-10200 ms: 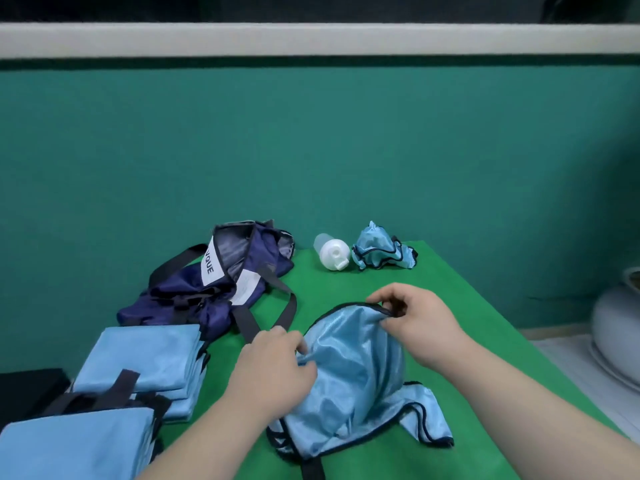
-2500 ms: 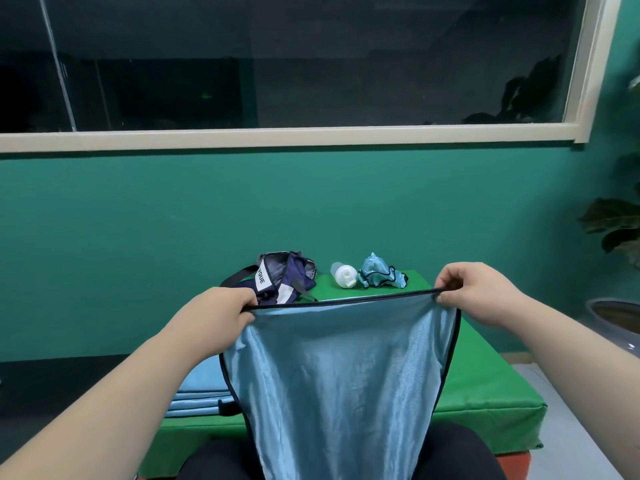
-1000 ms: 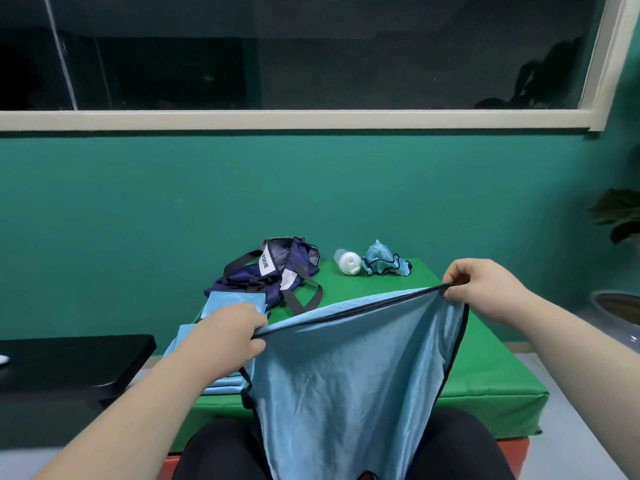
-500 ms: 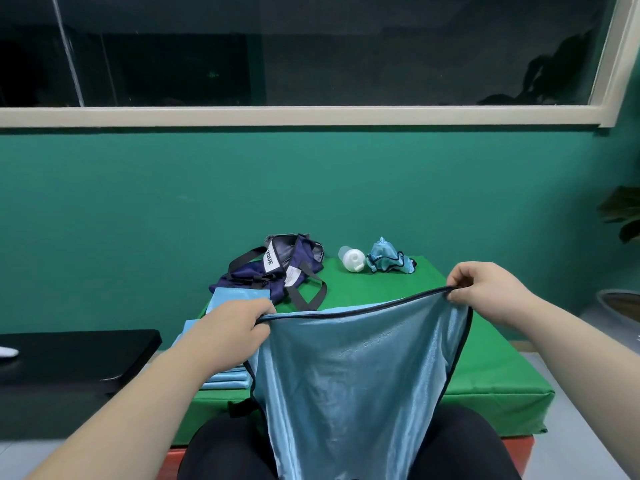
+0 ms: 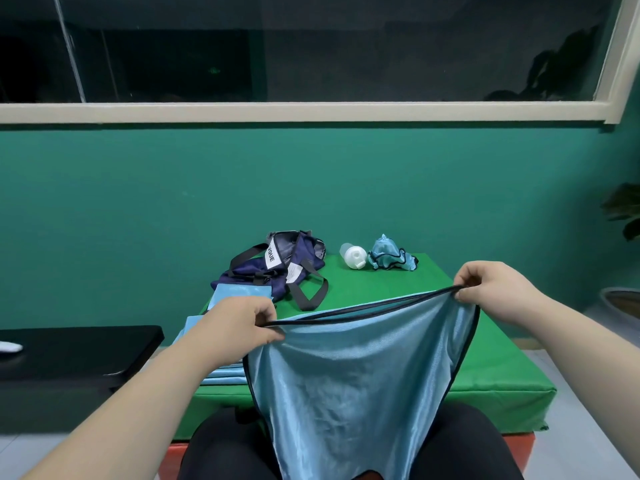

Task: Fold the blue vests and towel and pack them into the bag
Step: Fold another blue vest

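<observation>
A shiny light-blue vest (image 5: 349, 379) with black trim hangs stretched in the air over my lap. My left hand (image 5: 242, 322) pinches its top hem at one corner and my right hand (image 5: 491, 287) pinches the other corner. The navy bag (image 5: 277, 268) lies open at the back left of the green mat (image 5: 491, 368). A stack of folded blue pieces (image 5: 239, 294) sits in front of the bag, partly hidden by my left arm. Another crumpled blue vest (image 5: 391, 258) lies at the back of the mat.
A white bottle (image 5: 353, 256) lies on its side between the bag and the crumpled vest. A black bench (image 5: 76, 351) stands to the left of the mat. A grey pot (image 5: 621, 301) with a plant sits on the floor at far right.
Since a second ago the vest stays stretched between both hands; the left corner rose level, then dropped a little again. Ten seconds ago the vest lay on the mat.
</observation>
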Demonstrator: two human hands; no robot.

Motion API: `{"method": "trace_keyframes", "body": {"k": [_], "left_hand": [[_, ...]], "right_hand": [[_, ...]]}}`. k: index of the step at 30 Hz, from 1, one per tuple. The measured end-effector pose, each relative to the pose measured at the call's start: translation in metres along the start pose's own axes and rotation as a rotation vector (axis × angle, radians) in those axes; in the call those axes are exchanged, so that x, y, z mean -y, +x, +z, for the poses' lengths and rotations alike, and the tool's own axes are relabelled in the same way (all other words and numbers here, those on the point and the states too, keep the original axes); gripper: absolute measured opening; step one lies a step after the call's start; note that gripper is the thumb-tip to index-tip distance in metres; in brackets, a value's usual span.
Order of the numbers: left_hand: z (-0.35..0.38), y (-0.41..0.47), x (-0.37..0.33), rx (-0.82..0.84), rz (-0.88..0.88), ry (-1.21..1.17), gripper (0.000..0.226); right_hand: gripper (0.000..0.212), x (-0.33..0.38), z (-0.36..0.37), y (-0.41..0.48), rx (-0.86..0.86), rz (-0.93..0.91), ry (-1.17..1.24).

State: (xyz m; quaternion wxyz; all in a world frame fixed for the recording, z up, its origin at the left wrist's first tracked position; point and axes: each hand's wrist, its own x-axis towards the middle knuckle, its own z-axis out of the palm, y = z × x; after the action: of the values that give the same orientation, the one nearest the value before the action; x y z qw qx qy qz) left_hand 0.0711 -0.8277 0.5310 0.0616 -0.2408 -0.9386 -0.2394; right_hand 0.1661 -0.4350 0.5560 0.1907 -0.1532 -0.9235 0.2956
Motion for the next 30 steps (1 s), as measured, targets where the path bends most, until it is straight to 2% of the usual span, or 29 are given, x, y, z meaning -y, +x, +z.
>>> {"method": "trace_keyframes", "body": {"k": [4, 12, 18, 30], "left_hand": [[-0.003, -0.001, 0.000, -0.004, -0.001, -0.006, 0.016], [-0.005, -0.001, 0.002, 0.026, 0.084, 0.074, 0.019], [-0.007, 0.003, 0.006, 0.004, -0.019, 0.024, 0.010], [-0.024, 0.005, -0.001, 0.003, 0.003, 0.092, 0.034]], "right_hand": [[0.014, 0.000, 0.000, -0.001, 0.005, -0.003, 0.008], [0.015, 0.000, 0.001, -0.003, 0.007, -0.009, 0.016], [0.018, 0.001, -0.002, -0.003, 0.027, -0.033, -0.005], [0.018, 0.008, -0.013, -0.002, 0.023, -0.036, 0.042]]}}
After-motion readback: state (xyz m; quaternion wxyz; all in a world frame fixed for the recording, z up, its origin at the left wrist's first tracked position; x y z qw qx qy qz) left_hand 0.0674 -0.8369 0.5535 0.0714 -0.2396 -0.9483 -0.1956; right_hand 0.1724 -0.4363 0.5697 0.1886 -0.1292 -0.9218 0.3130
